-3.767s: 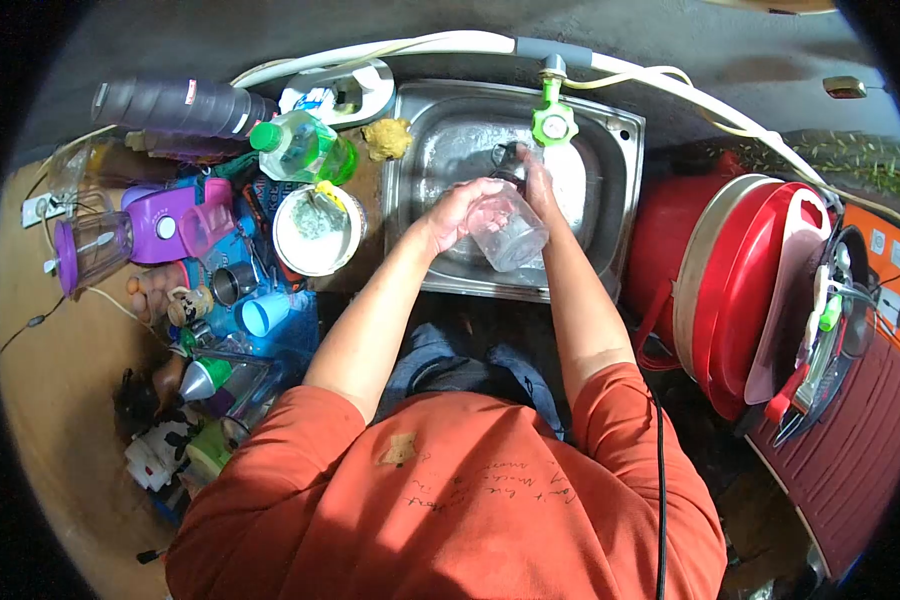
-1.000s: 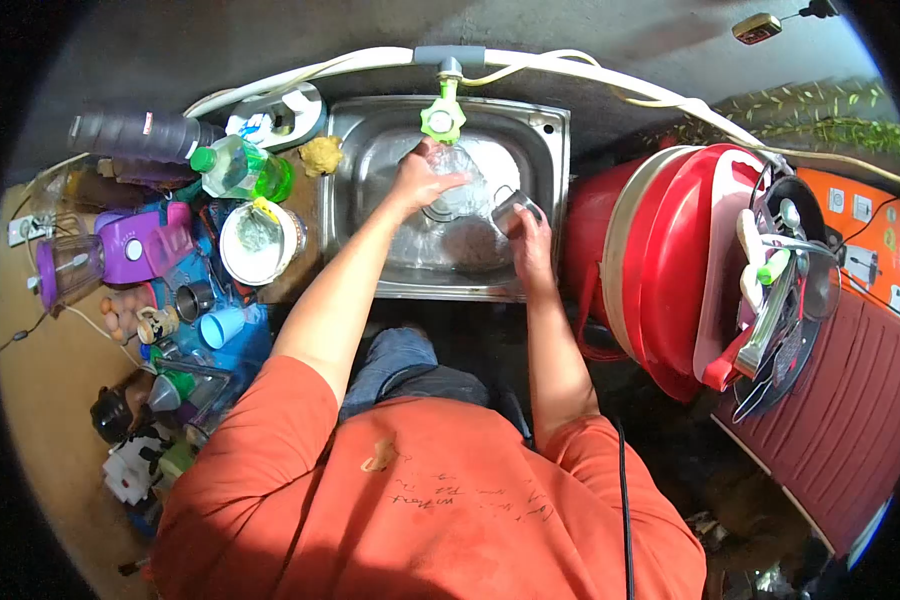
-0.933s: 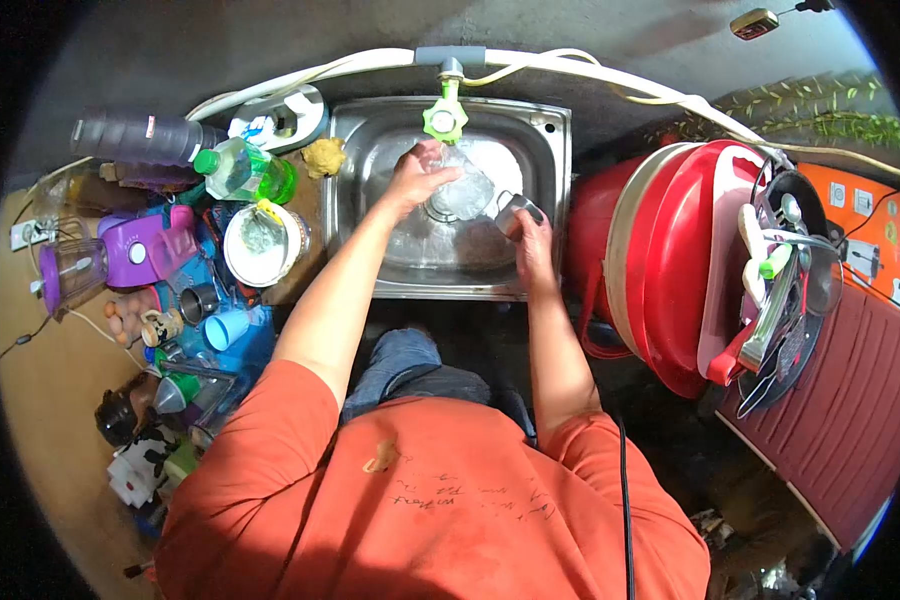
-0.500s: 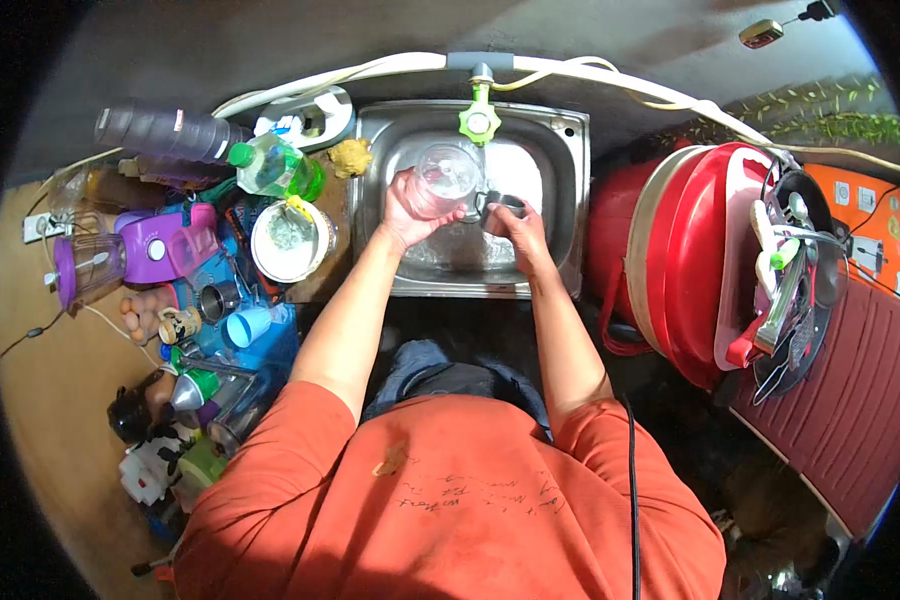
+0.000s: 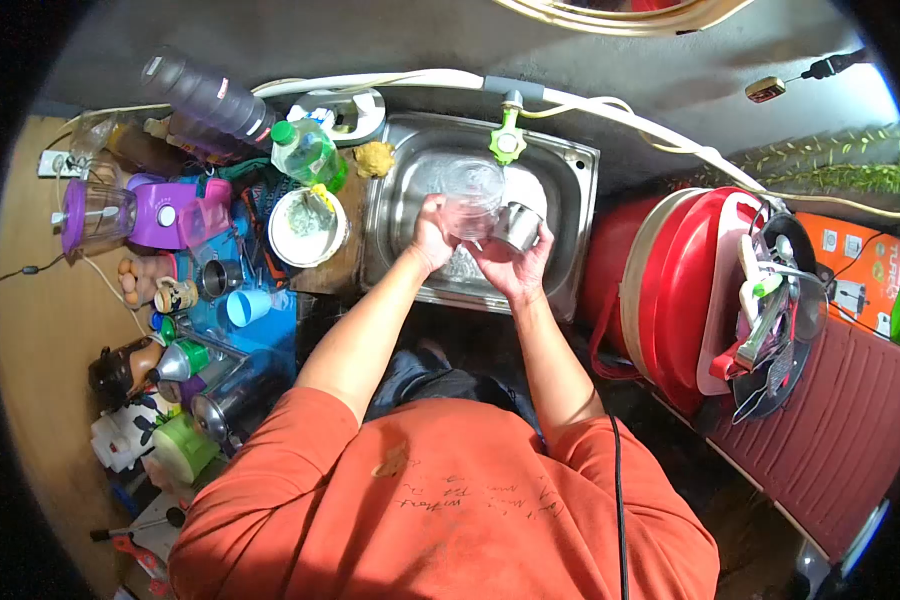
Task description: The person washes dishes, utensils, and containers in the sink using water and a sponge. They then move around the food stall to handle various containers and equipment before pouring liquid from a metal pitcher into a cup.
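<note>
Above one sink (image 5: pixel 400 190), the left hand (image 5: pixel 433 236) curls around one clear container (image 5: pixel 475 193), the right hand (image 5: pixel 518 272) around one metal cup (image 5: pixel 518 227).

The one head camera looks out from above and behind the left hand (image 5: pixel 433 236) and right hand (image 5: pixel 515 268), facing forward and steeply down. It sits close enough that the orange shirt (image 5: pixel 450 500) fills the foreground below the hands, with the sink (image 5: pixel 400 190) around them and the grey wall (image 5: pixel 420 40) beyond. Its wide, curved view reaches well to either side of both hands.
</note>
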Demonstrator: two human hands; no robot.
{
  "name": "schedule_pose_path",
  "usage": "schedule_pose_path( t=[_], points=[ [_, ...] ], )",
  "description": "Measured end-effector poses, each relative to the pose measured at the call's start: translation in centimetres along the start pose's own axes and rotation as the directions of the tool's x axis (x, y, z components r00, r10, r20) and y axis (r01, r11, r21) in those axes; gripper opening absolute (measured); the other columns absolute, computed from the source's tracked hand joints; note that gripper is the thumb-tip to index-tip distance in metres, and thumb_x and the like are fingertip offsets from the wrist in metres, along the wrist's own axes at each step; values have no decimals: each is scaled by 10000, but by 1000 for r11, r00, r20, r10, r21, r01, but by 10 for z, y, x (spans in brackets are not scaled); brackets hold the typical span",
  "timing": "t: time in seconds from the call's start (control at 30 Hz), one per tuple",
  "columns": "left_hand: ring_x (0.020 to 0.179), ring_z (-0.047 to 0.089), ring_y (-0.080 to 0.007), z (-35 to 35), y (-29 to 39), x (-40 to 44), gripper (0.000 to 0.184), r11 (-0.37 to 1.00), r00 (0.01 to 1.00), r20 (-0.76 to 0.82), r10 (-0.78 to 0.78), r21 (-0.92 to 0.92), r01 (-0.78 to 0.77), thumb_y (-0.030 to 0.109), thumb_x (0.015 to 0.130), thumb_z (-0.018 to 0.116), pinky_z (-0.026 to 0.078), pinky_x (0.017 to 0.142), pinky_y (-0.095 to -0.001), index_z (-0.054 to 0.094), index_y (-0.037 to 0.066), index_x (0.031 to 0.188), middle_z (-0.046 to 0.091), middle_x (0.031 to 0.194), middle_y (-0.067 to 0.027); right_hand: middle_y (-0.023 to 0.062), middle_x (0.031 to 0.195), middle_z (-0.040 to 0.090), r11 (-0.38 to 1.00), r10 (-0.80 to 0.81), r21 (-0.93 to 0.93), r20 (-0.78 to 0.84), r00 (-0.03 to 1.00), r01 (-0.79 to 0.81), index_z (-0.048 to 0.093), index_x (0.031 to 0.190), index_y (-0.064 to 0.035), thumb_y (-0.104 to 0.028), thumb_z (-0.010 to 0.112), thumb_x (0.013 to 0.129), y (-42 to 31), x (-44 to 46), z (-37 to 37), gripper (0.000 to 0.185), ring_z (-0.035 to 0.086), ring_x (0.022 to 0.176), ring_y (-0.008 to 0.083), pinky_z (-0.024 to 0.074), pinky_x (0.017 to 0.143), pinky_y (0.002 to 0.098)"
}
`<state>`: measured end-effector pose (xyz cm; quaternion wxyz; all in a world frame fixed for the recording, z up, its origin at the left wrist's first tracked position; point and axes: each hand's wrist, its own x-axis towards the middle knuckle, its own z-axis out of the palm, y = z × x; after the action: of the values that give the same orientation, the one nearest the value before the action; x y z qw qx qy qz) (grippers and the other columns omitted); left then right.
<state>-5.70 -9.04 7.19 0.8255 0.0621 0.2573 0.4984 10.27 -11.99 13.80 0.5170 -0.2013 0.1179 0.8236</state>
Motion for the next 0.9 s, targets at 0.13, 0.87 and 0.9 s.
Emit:
schedule_pose_path(
  t=[0.13,0.87,0.9],
  points=[
    [1000,652,-193,9,1,0,492,699,881,-265,393,708,-99,382,918,590,529,815,-298,575,31,1263,666,1150,-114,111,1035,658,983,-160,101,93,983,151,678,1038,-74,-553,713,688,-21,-5,-14,595,559,973,280,409,989,450],
    [1027,583,-349,152,88,16,297,-766,793,583,176,587,-262,287,959,493,432,955,-494,645,201,1199,604,1077,-162,104,1050,607,947,-296,165,112,949,276,601,1122,-31,-359,772,677,-66,-23,-10,579,538,937,264,444,868,420],
    [1038,579,-344,153,91,5,338,-802,728,662,176,526,-284,254,960,497,426,964,-505,615,224,1276,600,1116,-148,107,1070,604,941,-310,176,109,944,289,592,1145,-30,-361,775,671,-65,-23,-9,607,539,946,268,447,869,421]
  ],
)
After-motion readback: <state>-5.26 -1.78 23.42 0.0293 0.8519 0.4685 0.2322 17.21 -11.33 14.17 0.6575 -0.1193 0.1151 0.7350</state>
